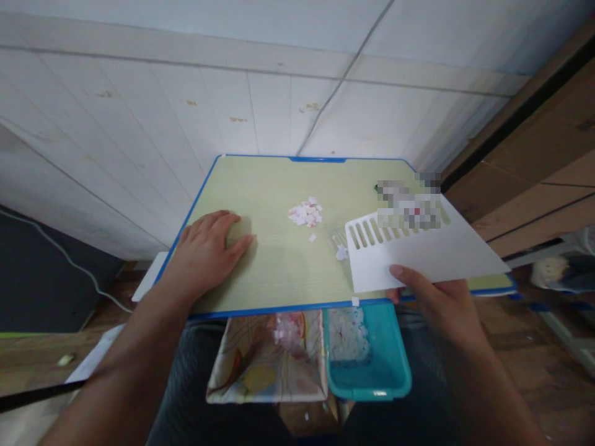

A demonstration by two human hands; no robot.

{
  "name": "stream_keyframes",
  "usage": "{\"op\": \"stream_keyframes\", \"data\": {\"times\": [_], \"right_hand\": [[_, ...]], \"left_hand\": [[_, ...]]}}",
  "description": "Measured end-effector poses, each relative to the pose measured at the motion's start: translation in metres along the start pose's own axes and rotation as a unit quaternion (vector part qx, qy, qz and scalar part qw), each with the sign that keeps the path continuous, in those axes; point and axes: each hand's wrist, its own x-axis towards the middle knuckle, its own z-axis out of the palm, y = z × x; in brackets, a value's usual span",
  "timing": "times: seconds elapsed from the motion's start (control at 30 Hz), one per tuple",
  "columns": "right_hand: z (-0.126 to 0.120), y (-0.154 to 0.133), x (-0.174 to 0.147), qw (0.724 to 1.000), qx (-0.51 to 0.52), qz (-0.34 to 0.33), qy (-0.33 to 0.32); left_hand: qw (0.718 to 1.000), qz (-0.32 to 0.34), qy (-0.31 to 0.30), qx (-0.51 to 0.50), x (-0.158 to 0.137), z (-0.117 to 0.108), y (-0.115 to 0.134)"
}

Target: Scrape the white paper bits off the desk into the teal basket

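My left hand (207, 251) lies on the left side of the light green board (274, 272), fingers stretched and apart, holding nothing. At the right side, my right hand (432, 294) pinches the near edge of a white sheet with a row of slots (418, 257), thumb on top. The sheet is lifted and tilted over the board. Under its left edge, a small clear plastic piece (339, 238) partly shows, with white bits (342, 253) on it. A heap of small white and pinkish paper pieces (307, 212) sits mid-board, one loose piece nearer me.
A patterned cloth-lined box (267, 387) and a turquoise tub (388, 353), both holding small whitish pieces, stand below the board's near edge. A white panelled wall (269, 111) rises behind it. A blurred item (395, 189) lies at the far right.
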Motion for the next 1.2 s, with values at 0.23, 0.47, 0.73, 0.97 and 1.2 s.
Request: {"op": "stream_keyframes", "data": {"times": [0.23,0.47,0.73,0.97,1.2], "right_hand": [[0.021,0.004,0.024,0.998,-0.029,-0.042,0.048],[0.018,-0.005,0.02,0.997,-0.044,-0.04,0.047],[0.017,-0.011,0.004,0.996,-0.07,-0.043,0.02],[0.032,-0.005,0.015,0.993,-0.071,-0.071,0.054],[0.029,-0.002,0.007,0.994,-0.066,-0.045,0.072]], "left_hand": [[1.0,-0.009,0.025,-0.005,0.004,0.003,0.002],[1.0,-0.011,0.025,-0.007,0.001,0.003,0.003],[1.0,-0.009,0.023,-0.018,0.001,0.002,0.004],[1.0,-0.006,0.024,-0.019,0.001,0.002,0.003],[1.0,-0.01,0.02,-0.015,0.002,0.003,0.003]]}}
